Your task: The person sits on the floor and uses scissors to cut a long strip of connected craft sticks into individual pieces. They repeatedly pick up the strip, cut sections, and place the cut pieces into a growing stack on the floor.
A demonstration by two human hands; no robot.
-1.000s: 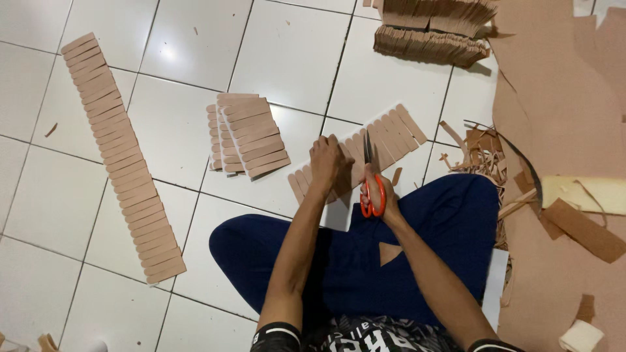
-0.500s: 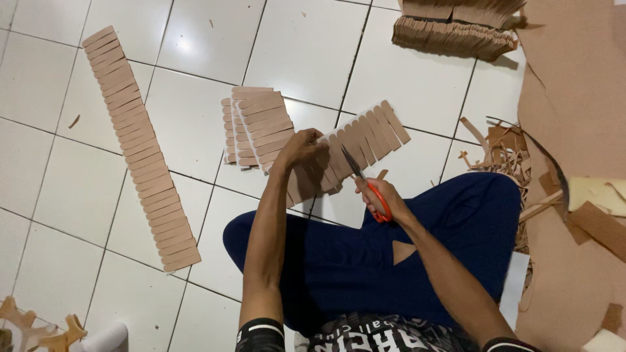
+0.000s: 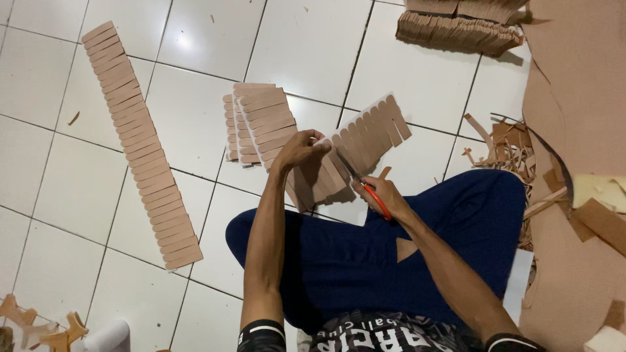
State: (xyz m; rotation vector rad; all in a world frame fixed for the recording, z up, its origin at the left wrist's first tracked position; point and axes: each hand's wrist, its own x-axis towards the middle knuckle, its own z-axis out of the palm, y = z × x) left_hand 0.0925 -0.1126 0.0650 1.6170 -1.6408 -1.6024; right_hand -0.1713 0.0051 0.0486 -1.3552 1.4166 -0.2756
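White glossy floor tiles [image 3: 313, 45] are spreading out under a seated person whose legs, in dark blue trousers [image 3: 365, 254], are folding across the lower middle of the view. Their left hand [image 3: 298, 150] is closing its fingers on the near end of a fringed brown cardboard strip [image 3: 355, 146], holding it up off the floor so that it is slanting away to the right of that hand. Their right hand [image 3: 385, 195] is wrapping shut around the orange handles of a pair of scissors [image 3: 365, 186], just below and right of the left hand, and the dark blades are pointing up into the strip between two of its tabs. Just beyond the left hand, a small pile of similar cut strips [image 3: 257, 120] is lying flat on the tiles. Well to the left of that hand, a long row of brown tabs [image 3: 140, 143] is running diagonally across the floor. Far beyond the right hand, a stack of cut cardboard [image 3: 456, 29] is resting near the top edge. To the right of the right hand, curled offcuts [image 3: 505, 140] are piling beside large brown cardboard sheets [image 3: 580, 78]. A small brown triangle scrap [image 3: 405, 249] is sitting on the trousers, below the right hand.
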